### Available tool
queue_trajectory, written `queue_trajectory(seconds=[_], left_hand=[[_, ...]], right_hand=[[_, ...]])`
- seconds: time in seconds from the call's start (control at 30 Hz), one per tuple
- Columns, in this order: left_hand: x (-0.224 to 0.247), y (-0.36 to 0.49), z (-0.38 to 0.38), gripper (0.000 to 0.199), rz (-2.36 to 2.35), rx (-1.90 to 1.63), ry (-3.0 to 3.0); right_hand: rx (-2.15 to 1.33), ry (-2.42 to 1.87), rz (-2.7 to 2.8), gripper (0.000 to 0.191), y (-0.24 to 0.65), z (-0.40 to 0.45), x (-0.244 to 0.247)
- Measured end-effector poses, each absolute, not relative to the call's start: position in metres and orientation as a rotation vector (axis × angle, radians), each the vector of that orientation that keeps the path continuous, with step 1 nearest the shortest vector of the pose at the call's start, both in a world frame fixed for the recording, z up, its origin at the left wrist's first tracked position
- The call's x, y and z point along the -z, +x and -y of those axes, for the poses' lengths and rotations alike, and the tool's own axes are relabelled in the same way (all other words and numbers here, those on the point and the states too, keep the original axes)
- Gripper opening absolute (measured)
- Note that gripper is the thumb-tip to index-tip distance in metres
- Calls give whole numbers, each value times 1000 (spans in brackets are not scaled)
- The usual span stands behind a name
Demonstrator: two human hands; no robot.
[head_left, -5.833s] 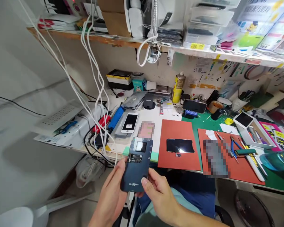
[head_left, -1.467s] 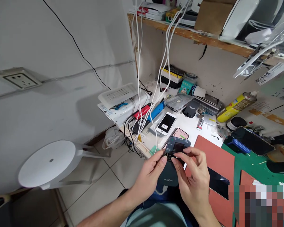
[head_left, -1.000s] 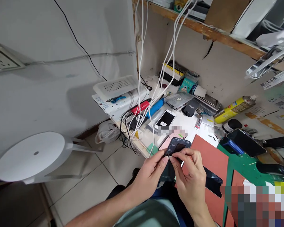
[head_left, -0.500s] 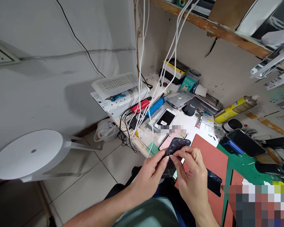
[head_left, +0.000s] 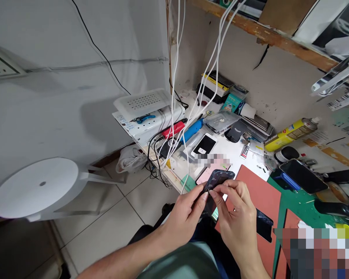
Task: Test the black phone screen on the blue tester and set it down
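Note:
A dark phone (head_left: pixel 221 177) is held tilted above the front edge of the desk, its dark face with small parts turned up toward me. My left hand (head_left: pixel 182 213) grips its lower left side, thumb at the bottom edge. From the right, my right hand (head_left: pixel 238 211) is closed on the lower right edge, thumb and index finger pinched together near the left thumb. Any small part between those fingertips is hidden. Just beyond lies a pink phone or case (head_left: pixel 213 170), partly covered by the held phone. Under my right hand is a dark phone screen (head_left: pixel 264 225) on a red mat (head_left: pixel 257 186).
White cables (head_left: pixel 177 58) hang down in front of the desk. A white phone (head_left: pixel 204 145), a glue tube (head_left: pixel 244 151), a yellow spray can (head_left: pixel 291 135) and another black phone (head_left: pixel 303 176) lie around. A white stool (head_left: pixel 35 186) stands left, a wooden shelf (head_left: pixel 267 33) overhead.
The whole view has shifted slightly. Both hands keep nearly the same grip on the phone, with no clear movement of the fingers.

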State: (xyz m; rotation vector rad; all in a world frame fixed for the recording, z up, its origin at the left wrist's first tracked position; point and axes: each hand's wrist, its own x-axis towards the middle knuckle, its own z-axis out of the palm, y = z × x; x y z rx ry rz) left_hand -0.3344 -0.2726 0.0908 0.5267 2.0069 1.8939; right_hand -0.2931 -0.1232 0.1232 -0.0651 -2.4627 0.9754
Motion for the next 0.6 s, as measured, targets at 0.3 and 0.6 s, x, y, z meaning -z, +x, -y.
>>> queue_trajectory(seconds=[0.3,0.6], left_hand=[[-94,-333,271,36,-2202,-1848,726],[-95,-331,273,45,-2161,-1816,928]], right_hand=[[-1091,-26,2431,9,-290,117,-121],[-1041,25,2384,12,-282,117,-123]])
